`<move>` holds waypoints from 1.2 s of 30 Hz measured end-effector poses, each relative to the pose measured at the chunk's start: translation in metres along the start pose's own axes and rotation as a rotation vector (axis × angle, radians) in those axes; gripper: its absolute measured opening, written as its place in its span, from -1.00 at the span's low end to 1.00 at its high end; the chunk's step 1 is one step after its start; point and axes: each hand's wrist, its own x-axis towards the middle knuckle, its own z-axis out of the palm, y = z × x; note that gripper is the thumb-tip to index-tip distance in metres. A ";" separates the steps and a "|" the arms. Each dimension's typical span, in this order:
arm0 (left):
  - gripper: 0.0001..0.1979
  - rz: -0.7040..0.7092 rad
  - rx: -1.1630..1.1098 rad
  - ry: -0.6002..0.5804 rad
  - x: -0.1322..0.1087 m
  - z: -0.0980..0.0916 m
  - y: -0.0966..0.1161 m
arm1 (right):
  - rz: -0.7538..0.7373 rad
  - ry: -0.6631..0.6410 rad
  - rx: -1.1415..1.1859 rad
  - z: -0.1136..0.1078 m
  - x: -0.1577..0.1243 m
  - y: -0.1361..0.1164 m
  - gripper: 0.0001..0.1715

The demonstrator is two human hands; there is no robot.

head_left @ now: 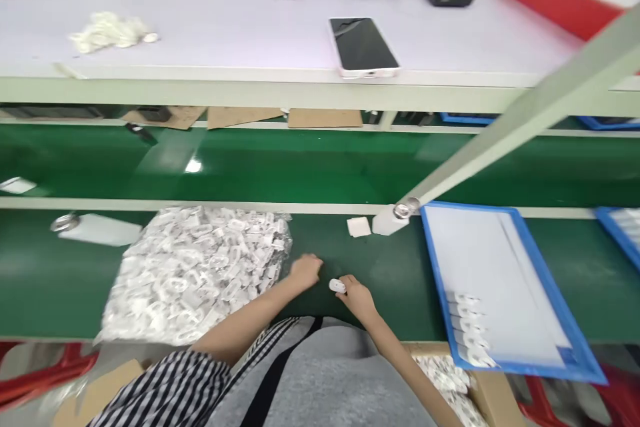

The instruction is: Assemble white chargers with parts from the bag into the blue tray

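Note:
My right hand (357, 296) pinches a small white oval plastic part (337, 285) between thumb and fingers, just above the green work surface. To its left, my left hand (306, 271) is closed with the fingers curled under; whatever it may hold is hidden. Beside my left forearm lies a large clear bag (200, 273) full of small white plastic parts. On my right, a blue-rimmed tray (540, 280) with a white lining carries a short row of white parts (470, 330) along its near left side.
A slanted pale post (500, 127) rises at the right behind the tray. A white square piece (359, 227) lies ahead of my hands. On the shelf above are a phone (365, 47) and a white heap (110, 32). Below the tray, a cardboard box (493, 390) holds white parts.

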 end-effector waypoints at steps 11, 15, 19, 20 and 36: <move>-0.66 -0.373 0.123 0.317 0.010 -0.004 -0.093 | 0.389 0.726 0.765 -0.132 -0.073 0.137 -0.55; -0.71 -0.362 0.172 0.425 0.006 0.009 -0.095 | 0.574 0.395 0.378 -0.169 -0.070 0.172 -0.64; -0.72 -0.347 0.199 0.511 0.004 0.014 -0.097 | 0.599 0.064 0.407 -0.177 -0.063 0.183 -0.75; -0.72 -0.344 0.201 0.527 0.004 0.016 -0.097 | 0.616 -0.013 0.432 -0.178 -0.062 0.184 -0.77; -0.75 -0.398 -0.420 0.896 -0.036 0.040 -0.064 | 0.748 -0.079 0.524 -0.176 -0.055 0.177 -0.73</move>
